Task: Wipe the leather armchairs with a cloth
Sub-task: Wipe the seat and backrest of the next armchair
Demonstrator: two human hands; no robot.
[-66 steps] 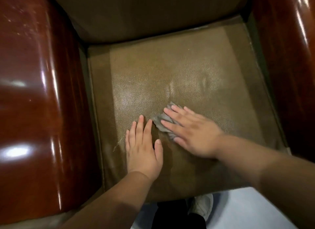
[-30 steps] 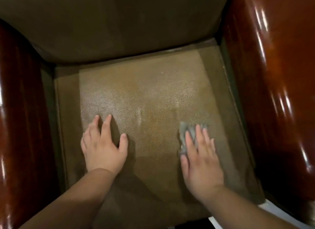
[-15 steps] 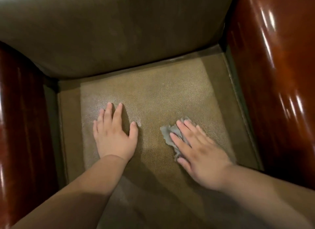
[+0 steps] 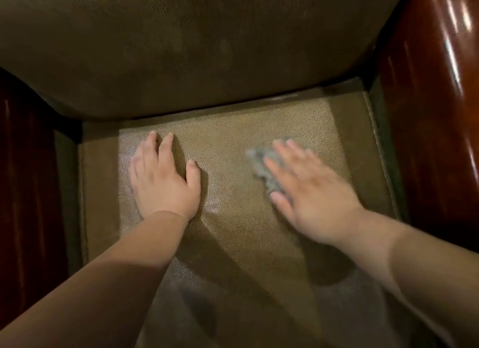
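I look down into a brown leather armchair, at its seat cushion and the padded backrest above it. A small crumpled grey cloth lies on the right half of the seat. My right hand presses flat on the cloth with straight fingers and is blurred by motion; most of the cloth is hidden under the palm. My left hand rests flat on the left half of the seat, fingers pointing toward the backrest.
Glossy red-brown wooden armrests wall in the seat, the right armrest close to my right hand and the left armrest in shadow. A dark gap runs along the seat's back edge under the backrest.
My right hand has slid the cloth up and to the right, toward the back right corner of the seat. My left hand stays planted, and my view has moved closer to the backrest.
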